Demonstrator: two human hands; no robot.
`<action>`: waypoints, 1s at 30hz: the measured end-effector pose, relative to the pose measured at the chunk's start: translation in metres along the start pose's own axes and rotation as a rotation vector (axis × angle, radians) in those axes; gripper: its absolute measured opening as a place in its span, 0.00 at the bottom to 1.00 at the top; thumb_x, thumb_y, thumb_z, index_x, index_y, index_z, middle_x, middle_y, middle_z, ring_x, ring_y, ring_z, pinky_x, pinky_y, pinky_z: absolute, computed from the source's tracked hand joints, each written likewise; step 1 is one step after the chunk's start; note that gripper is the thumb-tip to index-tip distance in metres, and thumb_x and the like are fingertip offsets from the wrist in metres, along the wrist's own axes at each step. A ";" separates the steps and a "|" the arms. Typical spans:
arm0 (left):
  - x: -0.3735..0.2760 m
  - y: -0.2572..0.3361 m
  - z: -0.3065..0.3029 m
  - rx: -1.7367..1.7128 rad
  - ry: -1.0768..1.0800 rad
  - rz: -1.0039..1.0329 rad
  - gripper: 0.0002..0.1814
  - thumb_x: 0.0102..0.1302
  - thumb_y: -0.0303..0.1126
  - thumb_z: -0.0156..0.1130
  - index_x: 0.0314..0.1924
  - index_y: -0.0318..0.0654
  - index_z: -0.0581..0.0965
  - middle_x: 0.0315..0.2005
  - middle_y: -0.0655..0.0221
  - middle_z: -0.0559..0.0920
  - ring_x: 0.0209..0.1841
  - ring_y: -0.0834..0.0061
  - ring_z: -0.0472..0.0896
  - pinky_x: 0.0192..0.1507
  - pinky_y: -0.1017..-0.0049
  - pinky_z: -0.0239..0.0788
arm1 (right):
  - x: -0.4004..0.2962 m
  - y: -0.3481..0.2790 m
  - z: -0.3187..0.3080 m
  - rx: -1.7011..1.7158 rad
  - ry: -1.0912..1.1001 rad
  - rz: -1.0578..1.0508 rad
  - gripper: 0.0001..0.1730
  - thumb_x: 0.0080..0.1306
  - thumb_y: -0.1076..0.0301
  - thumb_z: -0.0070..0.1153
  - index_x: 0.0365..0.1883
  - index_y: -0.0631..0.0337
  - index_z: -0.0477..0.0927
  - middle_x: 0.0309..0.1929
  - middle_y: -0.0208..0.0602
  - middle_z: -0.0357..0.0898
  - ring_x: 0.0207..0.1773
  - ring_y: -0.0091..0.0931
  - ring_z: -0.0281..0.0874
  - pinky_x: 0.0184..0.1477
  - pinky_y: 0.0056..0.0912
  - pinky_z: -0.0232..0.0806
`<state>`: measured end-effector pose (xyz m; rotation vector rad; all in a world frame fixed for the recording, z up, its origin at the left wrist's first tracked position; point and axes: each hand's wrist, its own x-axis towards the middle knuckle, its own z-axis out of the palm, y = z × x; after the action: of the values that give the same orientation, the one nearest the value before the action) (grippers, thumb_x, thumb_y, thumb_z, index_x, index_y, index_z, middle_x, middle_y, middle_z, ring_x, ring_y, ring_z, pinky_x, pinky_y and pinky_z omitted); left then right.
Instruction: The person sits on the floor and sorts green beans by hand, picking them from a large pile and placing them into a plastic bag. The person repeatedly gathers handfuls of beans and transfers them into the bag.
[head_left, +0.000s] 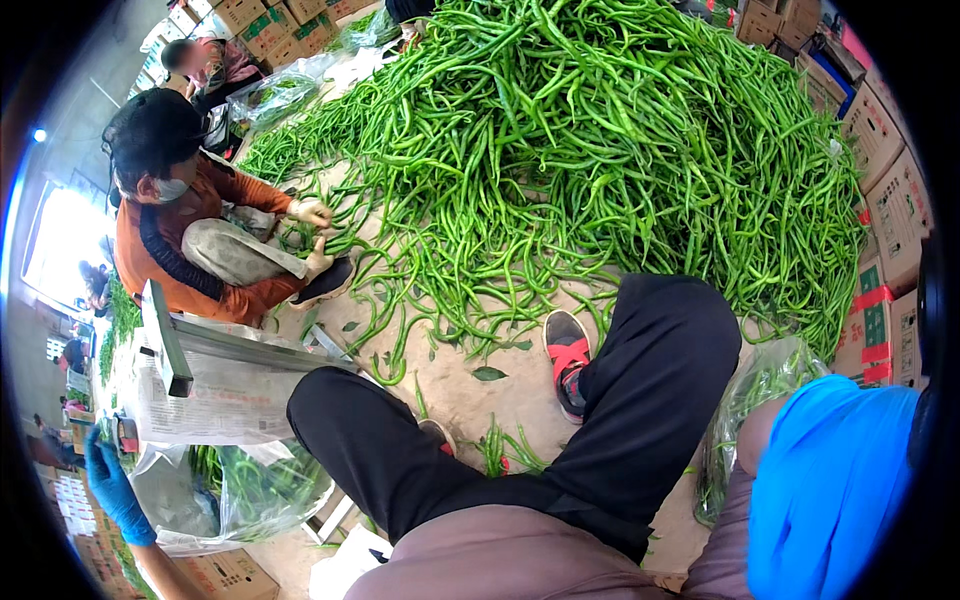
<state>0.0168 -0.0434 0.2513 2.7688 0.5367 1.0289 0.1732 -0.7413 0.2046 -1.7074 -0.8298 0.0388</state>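
Note:
My left hand (116, 491), in a blue glove, is raised at the far left with its fingers extended and nothing visible in it. A clear plastic bag (262, 487) holding green chili peppers lies beside it. Close to the camera at the lower right is a large blurred blue shape, apparently my gloved right hand (832, 487); its fingers cannot be made out. Beyond my knees rises a big heap of long green chili peppers (600, 142). A few loose peppers (495, 450) lie between my feet.
To the left, a co-worker in an orange top (202, 217) crouches with gloved hands at the heap's edge. A metal frame (247, 345) with a white printed sack (217, 405) stands by my left knee. Cardboard boxes (900, 210) line the right; another pepper bag (765, 375) sits by my right knee.

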 end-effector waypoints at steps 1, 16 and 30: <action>0.003 0.065 -0.004 -0.014 0.067 0.025 0.16 0.67 0.27 0.47 0.53 0.32 0.70 0.44 0.70 0.76 0.43 0.82 0.72 0.47 0.80 0.63 | -0.004 0.004 -0.003 0.054 0.018 -0.018 0.18 0.60 0.61 0.49 0.44 0.63 0.74 0.31 0.31 0.71 0.32 0.23 0.66 0.34 0.25 0.59; -0.017 0.370 0.244 -0.424 -0.612 0.547 0.12 0.56 0.30 0.58 0.42 0.40 0.77 0.27 0.60 0.80 0.29 0.65 0.78 0.32 0.71 0.69 | 0.022 0.159 -0.038 0.986 0.307 0.016 0.17 0.62 0.58 0.48 0.44 0.61 0.73 0.25 0.26 0.69 0.23 0.18 0.62 0.25 0.22 0.57; -0.123 0.361 0.560 -0.355 -1.272 0.521 0.22 0.56 0.43 0.54 0.50 0.41 0.72 0.43 0.54 0.77 0.44 0.56 0.76 0.45 0.62 0.68 | 0.038 0.497 0.103 -0.011 0.236 0.730 0.18 0.57 0.70 0.49 0.47 0.62 0.73 0.32 0.38 0.74 0.34 0.28 0.70 0.41 0.29 0.65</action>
<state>0.3976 -0.4279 -0.1566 2.5617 -0.4992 -0.6404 0.4056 -0.6691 -0.2423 -1.8998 -0.0048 0.3202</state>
